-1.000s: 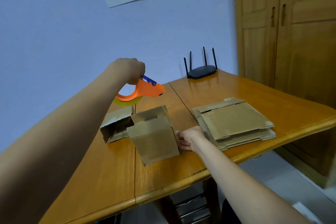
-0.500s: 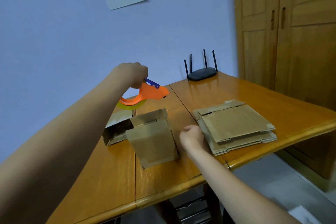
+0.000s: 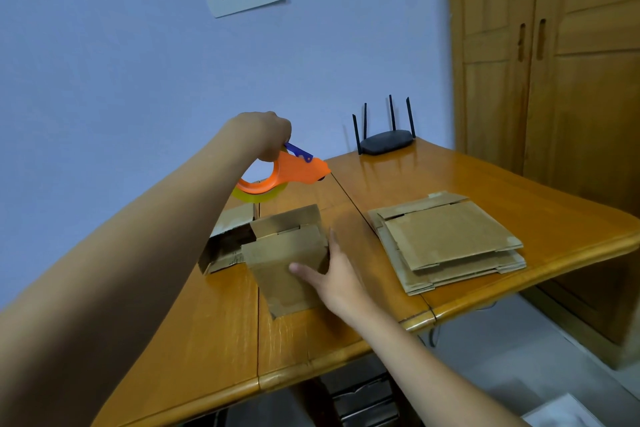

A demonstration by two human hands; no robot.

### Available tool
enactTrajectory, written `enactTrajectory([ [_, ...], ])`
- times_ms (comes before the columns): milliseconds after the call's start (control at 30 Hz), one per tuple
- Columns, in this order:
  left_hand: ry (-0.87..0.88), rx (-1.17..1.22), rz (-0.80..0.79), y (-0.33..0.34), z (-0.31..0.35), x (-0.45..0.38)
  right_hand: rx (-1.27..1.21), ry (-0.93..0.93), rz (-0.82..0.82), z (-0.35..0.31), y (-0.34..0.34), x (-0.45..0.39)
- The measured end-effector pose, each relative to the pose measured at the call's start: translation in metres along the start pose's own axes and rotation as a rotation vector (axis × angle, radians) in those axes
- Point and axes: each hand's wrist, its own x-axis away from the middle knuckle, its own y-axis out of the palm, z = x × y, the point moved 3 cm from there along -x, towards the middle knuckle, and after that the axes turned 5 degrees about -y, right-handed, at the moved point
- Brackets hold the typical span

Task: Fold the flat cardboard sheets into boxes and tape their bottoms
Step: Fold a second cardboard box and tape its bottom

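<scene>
Orange dispenser [image 3: 282,173] gripped in left hand [image 3: 264,134] above box [image 3: 289,255], ready to tape; right hand [image 3: 334,274], fingers [image 3: 304,270] spread wide, steadies box on bench [image 3: 207,340].

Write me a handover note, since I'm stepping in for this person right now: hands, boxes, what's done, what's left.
Left hand: raised above the table, shut on the orange tape dispenser.
Right hand: open, thumb on the front face of the folded box, fingers round its right side.
A second box lies on its side behind it, open end showing.
Flat sheets are stacked on the table to the right.
Done: two boxes folded; whether either bottom is taped cannot be seen.
Left: tape where needed, then fold the stack.
</scene>
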Motion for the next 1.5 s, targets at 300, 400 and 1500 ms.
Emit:
enactTrajectory([
  [300, -0.005, -0.003, 0.009, 0.0, -0.002, 0.002, 0.042, -0.045, 0.055, 0.011, -0.002, -0.006],
  [400, -0.008, 0.001, 0.007, 0.0, -0.002, 0.003, 0.045, -0.04, 0.05, 0.012, -0.002, -0.003],
  [1500, -0.04, -0.01, 0.016, -0.003, 0.004, 0.013, 0.792, -0.709, 0.157, -0.074, 0.017, 0.003],
])
